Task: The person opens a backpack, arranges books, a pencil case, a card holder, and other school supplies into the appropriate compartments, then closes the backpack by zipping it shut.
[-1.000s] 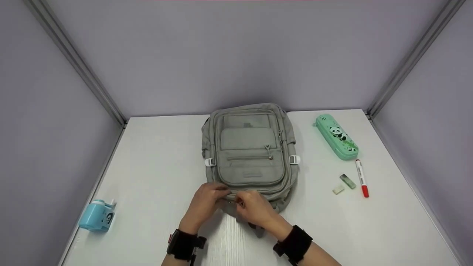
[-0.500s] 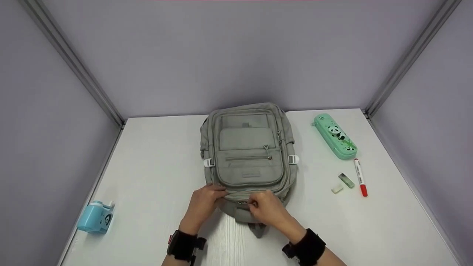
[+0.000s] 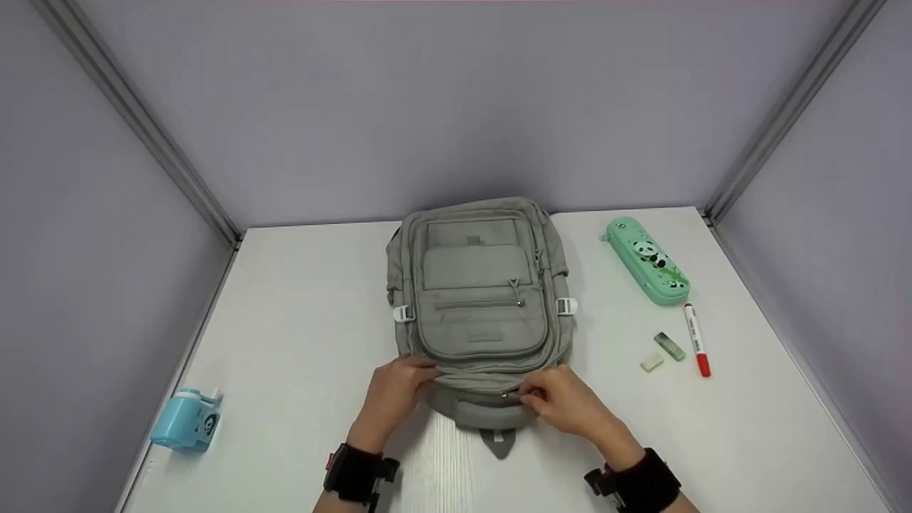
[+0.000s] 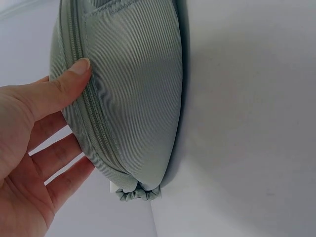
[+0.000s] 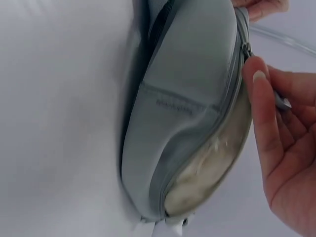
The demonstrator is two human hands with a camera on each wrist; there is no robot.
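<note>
Grey fabric backpack (image 3: 481,299) flat at mid-table, near edge partly unzipped, pale lining showing. Left hand (image 3: 393,394) gripping the backpack's near-left rim, thumb on the zip. Right hand (image 3: 566,402) pinching the small metal zip pull (image 3: 507,393) at the backpack's near-right edge.

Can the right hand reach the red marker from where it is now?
Probably yes: the right hand pinches the backpack zipper, and only bare table lies between it and the red marker.
</note>
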